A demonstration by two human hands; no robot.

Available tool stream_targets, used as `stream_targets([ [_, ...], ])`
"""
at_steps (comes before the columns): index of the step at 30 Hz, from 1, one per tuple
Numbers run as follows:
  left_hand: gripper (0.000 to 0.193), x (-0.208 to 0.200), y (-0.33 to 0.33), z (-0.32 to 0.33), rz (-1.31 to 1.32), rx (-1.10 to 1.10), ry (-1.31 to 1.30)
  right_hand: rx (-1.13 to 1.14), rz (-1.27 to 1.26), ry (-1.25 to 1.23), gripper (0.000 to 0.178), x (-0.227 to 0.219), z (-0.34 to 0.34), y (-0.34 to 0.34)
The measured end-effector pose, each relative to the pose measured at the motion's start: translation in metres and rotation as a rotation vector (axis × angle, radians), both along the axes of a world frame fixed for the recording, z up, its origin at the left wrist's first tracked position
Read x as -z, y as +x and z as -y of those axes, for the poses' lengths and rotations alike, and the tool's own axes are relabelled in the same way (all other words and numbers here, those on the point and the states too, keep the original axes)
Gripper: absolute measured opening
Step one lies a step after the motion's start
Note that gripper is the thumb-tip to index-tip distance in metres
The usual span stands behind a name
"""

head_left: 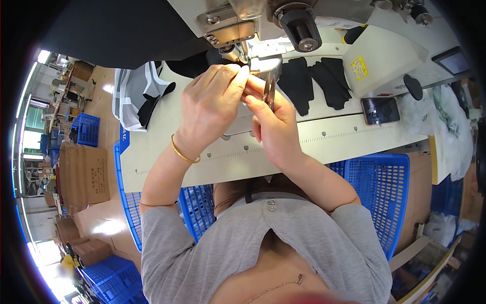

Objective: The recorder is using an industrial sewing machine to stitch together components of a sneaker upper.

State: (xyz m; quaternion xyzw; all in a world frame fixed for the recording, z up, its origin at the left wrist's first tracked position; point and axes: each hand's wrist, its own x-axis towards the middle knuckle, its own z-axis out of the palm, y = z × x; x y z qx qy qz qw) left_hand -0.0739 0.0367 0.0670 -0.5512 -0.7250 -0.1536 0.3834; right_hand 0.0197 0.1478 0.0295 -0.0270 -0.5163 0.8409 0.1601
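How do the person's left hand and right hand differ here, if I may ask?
The left hand has a gold bangle at its wrist; the right hand has a bare wrist. The right hand holds metal snips, while no tool shows in the left hand. Both have bent fingers and are close together above the white table.

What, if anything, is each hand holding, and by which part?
The right hand holds snips by the end away from the blades, mostly hidden in the grip. The left hand is pinched; whether it holds anything cannot be told.
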Motion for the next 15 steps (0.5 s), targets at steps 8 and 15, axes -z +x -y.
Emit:
stream_targets([
  [8, 0.034, 0.005, -0.004, 0.0001, 0.027, -0.011, 0.025, -0.038, -0.007, -0.075, 0.036, -0.0068, 0.0005, 0.0013],
  [15, 0.033, 0.0068, -0.0073, 0.0009, 0.036, 0.014, 0.059, -0.016, -0.016, -0.062, 0.035, -0.0059, 0.0023, 0.0001],
])
